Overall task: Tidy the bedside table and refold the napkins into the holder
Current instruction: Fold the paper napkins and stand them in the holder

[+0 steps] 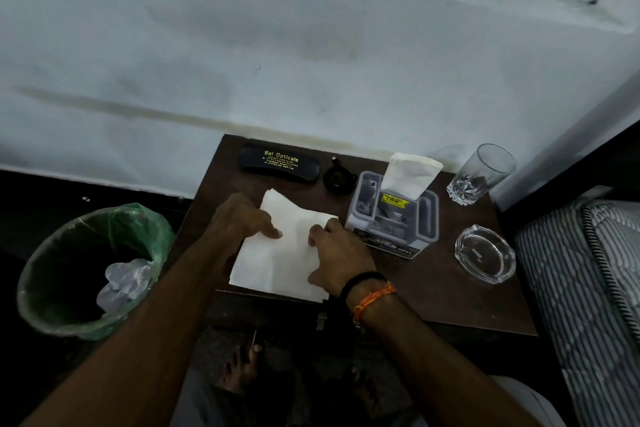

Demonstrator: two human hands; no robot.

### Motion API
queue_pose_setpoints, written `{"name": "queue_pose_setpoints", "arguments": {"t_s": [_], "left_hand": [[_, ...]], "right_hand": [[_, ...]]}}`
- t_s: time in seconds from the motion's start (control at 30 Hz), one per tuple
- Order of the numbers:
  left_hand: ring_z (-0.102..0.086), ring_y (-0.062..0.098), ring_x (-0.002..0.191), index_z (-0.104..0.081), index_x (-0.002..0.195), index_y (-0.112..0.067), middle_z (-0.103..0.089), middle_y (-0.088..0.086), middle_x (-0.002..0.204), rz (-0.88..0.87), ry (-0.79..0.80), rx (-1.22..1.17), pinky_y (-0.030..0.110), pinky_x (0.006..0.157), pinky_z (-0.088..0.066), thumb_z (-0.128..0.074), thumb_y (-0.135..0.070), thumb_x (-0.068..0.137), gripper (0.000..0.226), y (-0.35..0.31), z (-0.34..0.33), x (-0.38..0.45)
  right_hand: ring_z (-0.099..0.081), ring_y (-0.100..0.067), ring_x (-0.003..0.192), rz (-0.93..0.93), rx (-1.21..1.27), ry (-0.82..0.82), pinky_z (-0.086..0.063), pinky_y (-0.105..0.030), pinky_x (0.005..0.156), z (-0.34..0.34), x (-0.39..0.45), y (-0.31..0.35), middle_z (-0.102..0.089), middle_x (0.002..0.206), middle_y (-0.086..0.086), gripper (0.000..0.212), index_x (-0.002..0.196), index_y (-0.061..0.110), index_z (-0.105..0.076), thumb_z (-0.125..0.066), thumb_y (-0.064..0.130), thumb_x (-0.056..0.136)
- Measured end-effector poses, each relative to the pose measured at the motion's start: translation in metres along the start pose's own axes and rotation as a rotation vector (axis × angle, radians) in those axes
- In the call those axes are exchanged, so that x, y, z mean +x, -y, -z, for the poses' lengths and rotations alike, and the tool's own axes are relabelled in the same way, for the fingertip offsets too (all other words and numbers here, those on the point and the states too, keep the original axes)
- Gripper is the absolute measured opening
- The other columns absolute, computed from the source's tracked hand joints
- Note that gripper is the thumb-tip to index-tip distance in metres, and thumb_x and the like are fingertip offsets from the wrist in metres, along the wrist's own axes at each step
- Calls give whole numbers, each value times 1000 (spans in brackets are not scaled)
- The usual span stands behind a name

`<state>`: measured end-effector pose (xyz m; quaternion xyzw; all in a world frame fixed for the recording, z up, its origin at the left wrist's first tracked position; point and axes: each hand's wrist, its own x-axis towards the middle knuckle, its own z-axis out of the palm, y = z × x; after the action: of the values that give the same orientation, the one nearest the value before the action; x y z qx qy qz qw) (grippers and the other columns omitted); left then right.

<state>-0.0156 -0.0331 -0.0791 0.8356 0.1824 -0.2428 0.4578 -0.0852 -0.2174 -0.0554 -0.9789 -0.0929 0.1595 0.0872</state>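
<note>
Both forearms reach in from the near edge and meet over the front left part of the tabletop. The left hand lies palm down on the upper left of a white napkin, fingers stretched flat and pressing the paper, the fingertip pointing right toward the other hand. The right hand lies palm down on the napkin's right side, fingers a little bent and pressing flat, holding nothing; its wrist wears a black band and an orange thread. The two hands are close together, with a narrow strip of paper between their fingertips.

The napkin lies spread under both hands, its near edge along the front edge of the tabletop; its far corner is folded over and points toward the back edge.

Just right of the right hand stands the holder, a grey box with a yellow sticker whose print is too small to read and "OPEL" on its base label. Folded napkins stand upright in it.

At the back left corner lies a black case printed in yellow "Sai Opticals"; the smaller lines beneath are unreadable. Between case and holder sits a small black round thing. A glass stands at the back right corner, and a glass ashtray lies near the right edge.

On the floor left of the tabletop stands a bin with a green liner.
</note>
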Motion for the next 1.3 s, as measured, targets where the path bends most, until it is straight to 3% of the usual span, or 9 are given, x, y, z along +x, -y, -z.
{"name": "queue_pose_setpoints", "arguments": {"t_s": [0.17,0.3,0.4,0.47,0.63,0.73,0.83,1.13,1.3], "left_hand": [[-63,32,103,-64,115,-3,-66,15,115,-60,50,35,45,90,-54,-83,-8,70,50,-15,6,-21],[-64,28,94,-71,101,-16,-71,7,101,-224,131,-72,36,77,-53,-70,0,79,27,-32,21,-41],[-68,34,96,-76,94,-19,-76,9,96,-283,190,-221,47,86,-55,-69,4,78,28,-39,32,-54],[-68,38,96,-75,92,-16,-75,11,92,-306,240,-338,44,81,-56,-70,6,77,28,-41,38,-58],[-68,36,103,-63,124,-8,-68,21,118,-352,306,-629,47,79,-59,-74,4,70,56,-44,43,-61],[-66,38,109,-53,134,-6,-64,23,125,-369,266,-770,47,77,-59,-77,3,66,72,-46,40,-56],[-62,41,116,-53,134,-5,-62,23,128,-398,288,-816,52,82,-58,-77,0,68,70,-46,34,-55],[-73,22,94,-73,93,-27,-76,1,97,-541,131,-737,47,81,-60,-70,4,81,33,-47,14,-62],[-71,6,95,-66,113,-20,-74,-3,103,-609,56,-542,27,82,-60,-75,0,79,41,-27,9,-51]], "right_hand": [[-57,-30,110,-57,52,-73,-52,-40,88,8,-3,0,-55,122,-8,48,121,17,-53,-74,26,78],[-64,-21,91,-16,215,-545,-55,-36,75,26,-4,4,-66,101,1,22,103,21,-61,-64,36,87],[-62,-14,100,106,494,-847,-55,-37,80,38,1,4,-64,111,4,33,115,20,-62,-66,38,88],[-59,-15,112,140,588,-914,-54,-38,89,42,2,-1,-61,122,3,48,126,18,-58,-70,43,86],[-59,-7,117,46,972,-685,-52,-32,98,52,1,-10,-62,127,8,78,136,28,-49,-83,51,69],[-69,-15,107,15,1357,-438,-57,-46,92,54,6,-16,-71,117,3,72,125,21,-59,-89,40,63],[-70,-17,108,67,1373,-250,-56,-46,94,45,9,-14,-73,118,0,55,123,14,-66,-86,13,72],[-70,-18,103,-69,1263,-417,-57,-47,91,27,26,-6,-74,111,-1,27,100,31,-72,-81,17,78],[-69,-18,104,-99,1171,-408,-58,-44,89,17,26,-1,-73,115,-3,39,118,18,-70,-80,23,81]]}}
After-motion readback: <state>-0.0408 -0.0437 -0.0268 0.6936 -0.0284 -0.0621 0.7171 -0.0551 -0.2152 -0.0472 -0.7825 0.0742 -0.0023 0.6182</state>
